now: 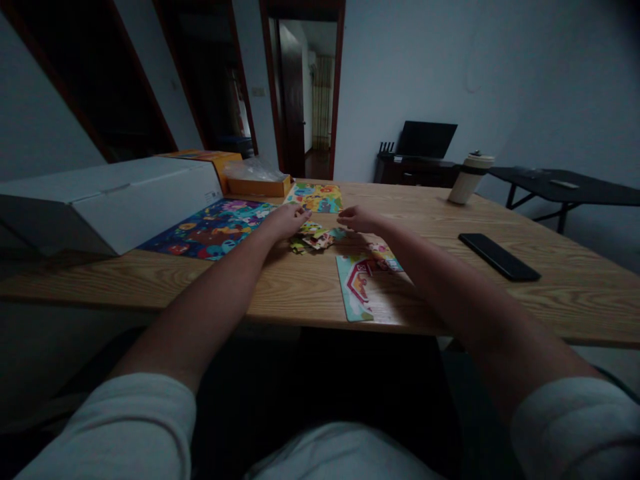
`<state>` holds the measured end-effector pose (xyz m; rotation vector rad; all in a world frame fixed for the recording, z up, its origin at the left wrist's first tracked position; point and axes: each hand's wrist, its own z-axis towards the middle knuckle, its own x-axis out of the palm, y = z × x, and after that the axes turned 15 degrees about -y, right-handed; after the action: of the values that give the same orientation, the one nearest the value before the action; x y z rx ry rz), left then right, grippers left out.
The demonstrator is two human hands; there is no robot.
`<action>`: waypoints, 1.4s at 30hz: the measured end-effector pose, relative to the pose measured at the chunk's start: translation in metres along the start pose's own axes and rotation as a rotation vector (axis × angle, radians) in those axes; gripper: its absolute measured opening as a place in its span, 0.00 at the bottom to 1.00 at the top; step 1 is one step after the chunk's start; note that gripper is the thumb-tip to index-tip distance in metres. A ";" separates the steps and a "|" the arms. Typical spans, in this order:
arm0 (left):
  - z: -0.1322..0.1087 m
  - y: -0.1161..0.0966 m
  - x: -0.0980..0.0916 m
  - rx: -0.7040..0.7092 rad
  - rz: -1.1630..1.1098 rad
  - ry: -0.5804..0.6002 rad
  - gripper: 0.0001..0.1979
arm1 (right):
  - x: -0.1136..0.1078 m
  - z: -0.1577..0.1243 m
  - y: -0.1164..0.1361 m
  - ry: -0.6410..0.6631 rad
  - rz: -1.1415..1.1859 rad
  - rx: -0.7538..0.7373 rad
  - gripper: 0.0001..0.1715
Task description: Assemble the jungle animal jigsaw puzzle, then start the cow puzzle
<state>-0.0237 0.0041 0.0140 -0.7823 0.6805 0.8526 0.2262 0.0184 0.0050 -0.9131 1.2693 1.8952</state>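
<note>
A loose pile of jigsaw puzzle pieces [315, 238] lies on the wooden table. My left hand [289, 220] is at the pile's left rear edge, its fingers curled together. Facing it from the right is my right hand [361, 219], with thumb and fingers drawn close. Whatever either hand may pinch is too small to make out. Nearer to me is a partly assembled puzzle [357, 290] with a red barn; my right forearm hides part of it. Behind the hands lies a yellow and blue picture puzzle [317, 197].
A dark blue picture sheet [215, 230] lies at left beside a large white box [125, 193]. Behind it stands an orange box tray [257, 187] holding clear plastic. On the right are a black phone [497, 257] and a pale cup [470, 179].
</note>
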 end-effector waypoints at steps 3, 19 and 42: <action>-0.006 -0.017 -0.009 0.126 -0.065 -0.087 0.18 | -0.036 -0.011 -0.016 0.027 0.017 0.028 0.22; -0.051 -0.095 0.003 0.591 -0.080 0.500 0.35 | -0.086 -0.127 -0.045 0.254 -0.197 -0.103 0.42; -0.054 -0.102 -0.006 0.546 -0.099 0.472 0.35 | -0.092 -0.123 -0.052 0.141 -0.010 -0.011 0.25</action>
<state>0.0486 -0.0856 0.0225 -0.5109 1.2199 0.3538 0.3407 -0.0956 0.0220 -1.0724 1.3347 1.8587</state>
